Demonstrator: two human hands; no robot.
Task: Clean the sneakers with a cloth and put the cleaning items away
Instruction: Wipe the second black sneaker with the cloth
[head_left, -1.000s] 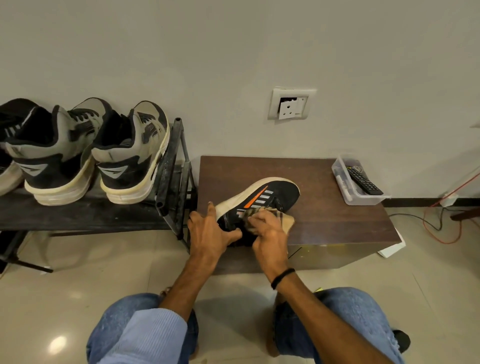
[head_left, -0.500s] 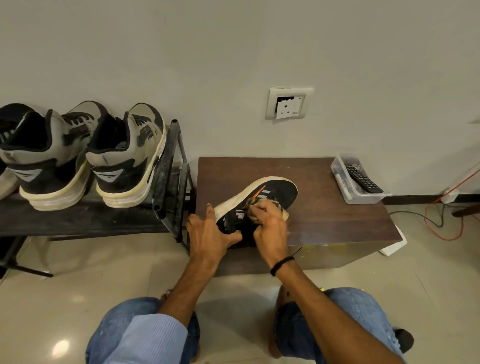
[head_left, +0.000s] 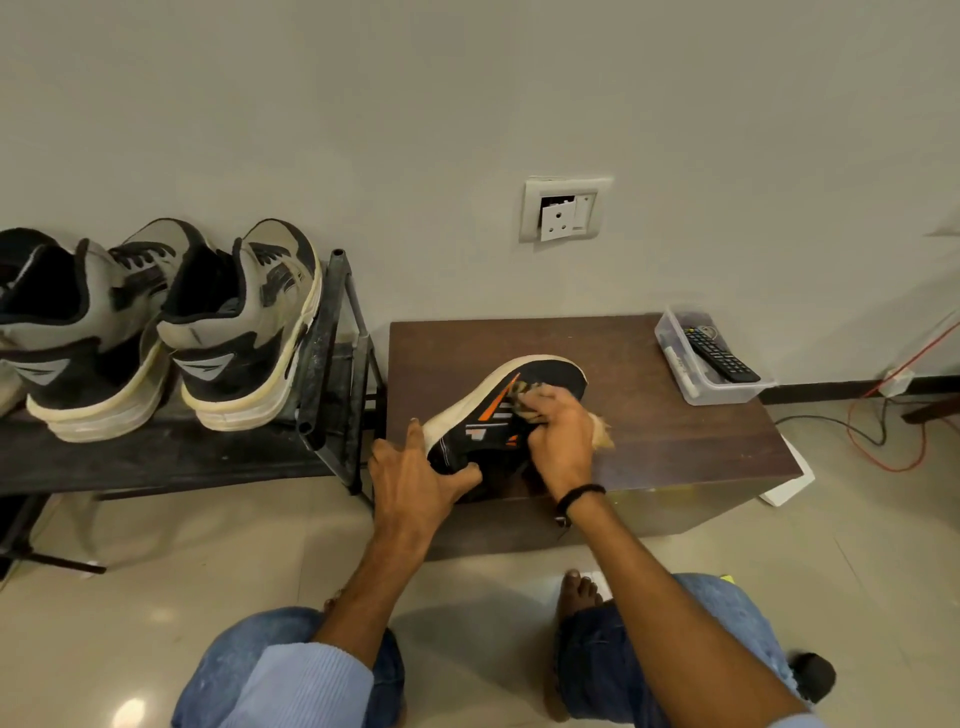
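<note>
Clear tub (head_left: 723, 393), remote (head_left: 720, 356) inside, well right of the grip; left hand (head_left: 411, 483) clasps the heel of the black, orange-striped sneaker (head_left: 483, 432), right hand (head_left: 563, 437) bunches a cloth (head_left: 602, 435) against its side.

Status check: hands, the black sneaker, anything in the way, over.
Left hand grips sneaker heel. Right hand holds cloth against its side. Sneaker tilted on table. Nothing blocking; clear box sits apart.

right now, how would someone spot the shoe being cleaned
Find the dark table below the wall socket. On it, the left hand grips a black sneaker. Unlike the grey pair on the rack, it has an orange stripe.
</note>
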